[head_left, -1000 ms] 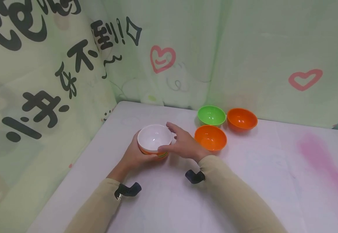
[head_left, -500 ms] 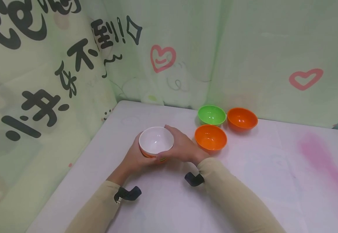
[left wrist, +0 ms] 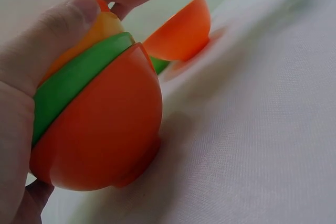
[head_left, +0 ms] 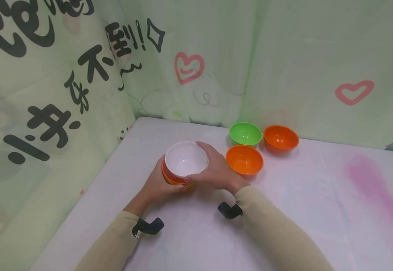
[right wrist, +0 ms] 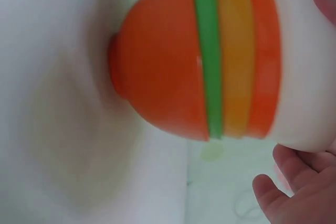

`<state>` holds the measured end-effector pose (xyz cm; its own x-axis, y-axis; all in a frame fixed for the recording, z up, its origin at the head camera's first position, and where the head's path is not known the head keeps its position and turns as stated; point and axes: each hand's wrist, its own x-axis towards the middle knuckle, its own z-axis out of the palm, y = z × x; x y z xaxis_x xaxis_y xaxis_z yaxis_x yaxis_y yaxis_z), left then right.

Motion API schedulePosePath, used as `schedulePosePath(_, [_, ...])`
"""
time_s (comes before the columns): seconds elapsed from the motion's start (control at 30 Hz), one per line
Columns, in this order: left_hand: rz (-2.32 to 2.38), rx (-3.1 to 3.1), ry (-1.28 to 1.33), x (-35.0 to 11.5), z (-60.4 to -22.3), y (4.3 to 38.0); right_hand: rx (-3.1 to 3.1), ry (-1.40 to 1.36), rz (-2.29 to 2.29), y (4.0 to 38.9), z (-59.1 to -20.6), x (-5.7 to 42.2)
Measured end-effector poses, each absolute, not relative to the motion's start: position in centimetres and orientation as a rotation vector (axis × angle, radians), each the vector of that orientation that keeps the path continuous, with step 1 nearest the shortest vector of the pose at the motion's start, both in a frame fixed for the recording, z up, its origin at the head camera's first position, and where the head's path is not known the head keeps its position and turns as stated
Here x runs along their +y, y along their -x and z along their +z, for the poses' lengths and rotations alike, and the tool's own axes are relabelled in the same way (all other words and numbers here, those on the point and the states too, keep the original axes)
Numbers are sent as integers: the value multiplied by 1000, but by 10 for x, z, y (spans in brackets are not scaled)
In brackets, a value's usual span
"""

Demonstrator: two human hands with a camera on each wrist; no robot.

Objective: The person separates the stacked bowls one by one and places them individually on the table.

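- Head view, centre: right hand [head_left: 215, 169] pinches the white bowl [head_left: 185, 160]; left hand [head_left: 160, 182] curls fingers round the bowl stack [head_left: 172, 178] beneath.
- Uneven pinching might tip the white bowl; slack left fingers might topple the bowl stack.

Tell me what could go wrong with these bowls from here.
The white bowl, held by the right hand, might slip. The stack below, gripped by the left hand, could tip if the white bowl sticks. The right hand could also bump the nearer orange bowl close beside it.
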<state>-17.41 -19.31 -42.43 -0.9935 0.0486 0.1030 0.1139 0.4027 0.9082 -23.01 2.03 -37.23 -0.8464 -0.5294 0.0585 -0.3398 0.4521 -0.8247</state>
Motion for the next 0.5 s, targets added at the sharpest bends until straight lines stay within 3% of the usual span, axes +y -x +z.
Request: schedulePosePath(0.5, [-1702, -2549, 215, -190, -426, 177, 2484, 755, -1441, 235, -362, 42])
